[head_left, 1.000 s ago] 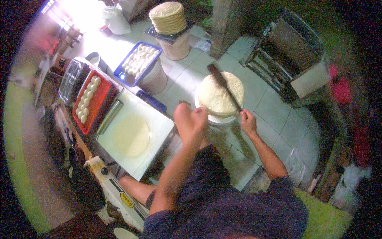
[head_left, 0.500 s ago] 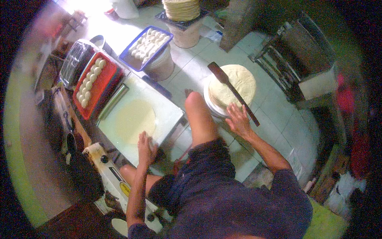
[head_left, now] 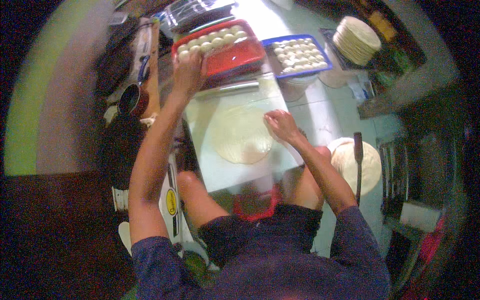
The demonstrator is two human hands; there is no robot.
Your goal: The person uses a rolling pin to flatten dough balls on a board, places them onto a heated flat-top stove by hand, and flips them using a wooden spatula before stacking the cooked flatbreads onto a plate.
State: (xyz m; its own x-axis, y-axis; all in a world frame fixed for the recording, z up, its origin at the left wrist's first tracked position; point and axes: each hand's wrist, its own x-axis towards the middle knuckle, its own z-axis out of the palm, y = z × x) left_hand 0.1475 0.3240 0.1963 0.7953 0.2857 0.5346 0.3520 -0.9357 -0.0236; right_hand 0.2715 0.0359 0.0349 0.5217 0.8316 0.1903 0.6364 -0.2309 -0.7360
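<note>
My left hand (head_left: 189, 74) reaches over the near left corner of a red tray (head_left: 235, 59) that holds rows of white dough balls (head_left: 218, 41). Its fingertips are at the closest balls; blur and the back of the hand hide whether they grip one. A thin, round sheet of dough (head_left: 240, 137) lies flat on a pale board (head_left: 212, 175) in front of me. My right hand (head_left: 281, 125) is over the board's right side, beside the sheet's edge, with its fingers curled closed. Whatever may be in them is hidden. A rolling pin (head_left: 239, 86) rests along the board's far edge.
Right of the board, a dark wooden paddle (head_left: 358, 155) lies across a stack of round flatbreads (head_left: 370, 170). A blue tray of dough balls (head_left: 300, 55) and a taller flatbread stack (head_left: 357, 39) stand farther back. A small pan (head_left: 131, 99) is at the left.
The view has turned left. My left hand has moved from the board's near edge to the red tray. My right hand has left the flatbread stack for the board, its fingers now curled.
</note>
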